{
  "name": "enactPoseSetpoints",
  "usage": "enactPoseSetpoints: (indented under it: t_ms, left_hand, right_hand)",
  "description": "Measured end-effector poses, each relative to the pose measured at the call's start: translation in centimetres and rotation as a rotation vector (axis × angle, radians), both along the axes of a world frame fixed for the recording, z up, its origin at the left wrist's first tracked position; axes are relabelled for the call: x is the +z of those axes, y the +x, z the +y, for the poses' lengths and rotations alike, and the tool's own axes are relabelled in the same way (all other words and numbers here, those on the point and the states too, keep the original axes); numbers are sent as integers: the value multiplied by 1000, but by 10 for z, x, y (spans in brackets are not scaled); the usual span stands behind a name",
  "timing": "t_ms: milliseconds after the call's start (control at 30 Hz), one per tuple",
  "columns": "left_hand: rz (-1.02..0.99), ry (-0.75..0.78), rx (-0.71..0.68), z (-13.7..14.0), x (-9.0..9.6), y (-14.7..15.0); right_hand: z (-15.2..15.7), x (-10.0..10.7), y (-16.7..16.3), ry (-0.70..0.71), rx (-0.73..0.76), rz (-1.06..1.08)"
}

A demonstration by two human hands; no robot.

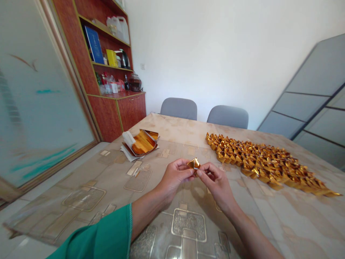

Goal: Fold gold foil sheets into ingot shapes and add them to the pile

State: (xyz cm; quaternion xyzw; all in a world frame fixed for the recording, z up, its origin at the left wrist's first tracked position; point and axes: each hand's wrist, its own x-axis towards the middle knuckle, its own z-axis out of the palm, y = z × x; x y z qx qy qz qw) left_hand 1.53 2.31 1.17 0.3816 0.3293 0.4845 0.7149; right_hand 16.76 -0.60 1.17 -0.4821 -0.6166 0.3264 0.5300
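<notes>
A small folded piece of gold foil paper (pixel 193 163) is held up between both hands over the middle of the table. My left hand (pixel 175 175) pinches it from the left, thumb in front. My right hand (pixel 215 179) grips its lower right edge between thumb and fingers. Behind the fingers, part of the piece is hidden. Off to the right lie many folded gold paper pieces (pixel 258 158), packed in rows. To the left rests a stack of gold foil paper sheets (pixel 144 142) with white backing, slightly curled.
A patterned cloth covers the table (pixel 188 226). Two grey chairs (pixel 179 108) stand at its far side, by the white wall. At the back left is a wooden cabinet (pixel 118 115) with bottles and boxes; a glass sliding door (pixel 40 90) is nearer on the left.
</notes>
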Motion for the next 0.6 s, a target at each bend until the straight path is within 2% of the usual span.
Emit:
enactPoseSetpoints:
  t_ms: [233, 400, 600]
  left_hand:
    - [3, 5, 21, -4, -2, 3]
    - [50, 50, 8, -6, -1, 3]
    - [82, 119, 11, -4, -4, 4]
  right_hand:
    - [2, -1, -4, 80, -111, 24]
    - [3, -3, -5, 112, -183, -73]
    - [2, -2, -2, 192, -136, -181]
